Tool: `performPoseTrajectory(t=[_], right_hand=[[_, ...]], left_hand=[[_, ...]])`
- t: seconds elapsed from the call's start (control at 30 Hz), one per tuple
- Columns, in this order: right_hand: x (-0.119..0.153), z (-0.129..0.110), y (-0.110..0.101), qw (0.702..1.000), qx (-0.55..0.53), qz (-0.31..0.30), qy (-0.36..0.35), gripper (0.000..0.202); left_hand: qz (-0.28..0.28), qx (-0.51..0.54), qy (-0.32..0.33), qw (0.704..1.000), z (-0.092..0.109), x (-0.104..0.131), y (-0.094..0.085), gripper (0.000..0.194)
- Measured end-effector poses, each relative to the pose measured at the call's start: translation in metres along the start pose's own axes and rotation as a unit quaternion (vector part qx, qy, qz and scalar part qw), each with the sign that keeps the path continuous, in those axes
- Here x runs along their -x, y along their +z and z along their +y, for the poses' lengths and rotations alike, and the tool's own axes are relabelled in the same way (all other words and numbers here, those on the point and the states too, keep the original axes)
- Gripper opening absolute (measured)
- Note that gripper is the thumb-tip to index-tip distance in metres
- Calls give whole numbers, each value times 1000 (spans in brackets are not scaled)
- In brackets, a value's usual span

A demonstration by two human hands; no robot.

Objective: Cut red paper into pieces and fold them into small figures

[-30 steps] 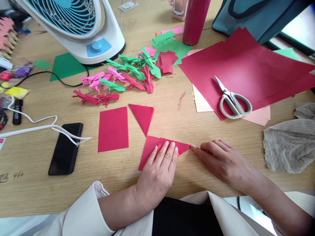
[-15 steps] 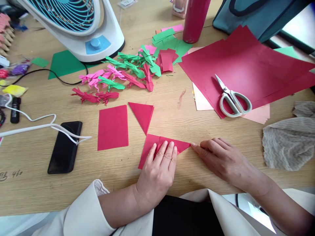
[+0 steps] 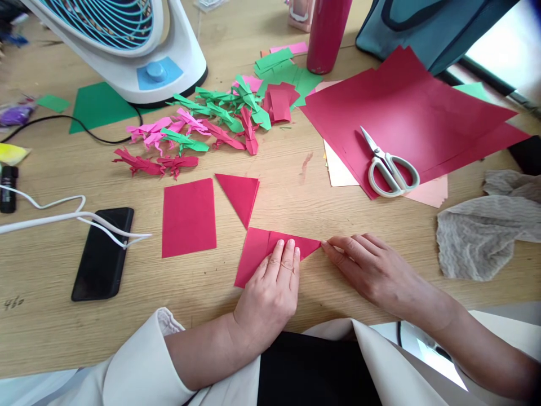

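A folded red sheet of paper (image 3: 252, 254) lies on the table in front of me, with a diagonal flap tapering to a point at its right. My left hand (image 3: 268, 293) presses down on the flap, its fingers stretched out flat. At the pointed right corner, my right hand (image 3: 367, 268) pinches the paper tip between thumb and forefinger, the other fingers curled. Just above the folded sheet is a red paper triangle (image 3: 240, 194). To its left lies a flat red paper rectangle (image 3: 189, 217).
Several folded green, pink and red paper figures (image 3: 190, 139) are heaped at the back. White-handled scissors (image 3: 391, 172) rest on large red sheets (image 3: 409, 107). A phone (image 3: 102, 254) with a white cable sits left; a fan (image 3: 169, 62), a bottle (image 3: 327, 39) and a grey cloth (image 3: 486, 237) stand around.
The view has shifted slightly, so most things appear a little further left. My left fingers have drawn closer together on the flap; the right hand stays at the tip.
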State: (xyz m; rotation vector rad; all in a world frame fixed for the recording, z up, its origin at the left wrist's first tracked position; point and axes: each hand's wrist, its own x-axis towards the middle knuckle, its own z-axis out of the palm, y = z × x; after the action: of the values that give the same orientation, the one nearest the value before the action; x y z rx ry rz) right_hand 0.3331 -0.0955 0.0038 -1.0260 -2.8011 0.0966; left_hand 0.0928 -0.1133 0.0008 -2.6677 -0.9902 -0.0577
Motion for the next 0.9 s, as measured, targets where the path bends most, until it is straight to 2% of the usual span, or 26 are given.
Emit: performPoseTrajectory(t=[0.3, 0.5, 0.67, 0.9], right_hand=[[-7, -3, -3, 999, -10, -6, -32, 36], [-7, 0, 3, 998, -60, 8, -19, 39], [-7, -1, 7, 998, -56, 5, -18, 44], [-6, 0, 7, 999, -43, -6, -28, 48]], left_hand=[[9, 2, -8, 1000, 1, 0, 0, 41], [-22, 19, -23, 999, 0, -1, -3, 43], [-62, 28, -39, 997, 1, -3, -5, 47], [-63, 25, -38, 997, 1, -2, -5, 47]])
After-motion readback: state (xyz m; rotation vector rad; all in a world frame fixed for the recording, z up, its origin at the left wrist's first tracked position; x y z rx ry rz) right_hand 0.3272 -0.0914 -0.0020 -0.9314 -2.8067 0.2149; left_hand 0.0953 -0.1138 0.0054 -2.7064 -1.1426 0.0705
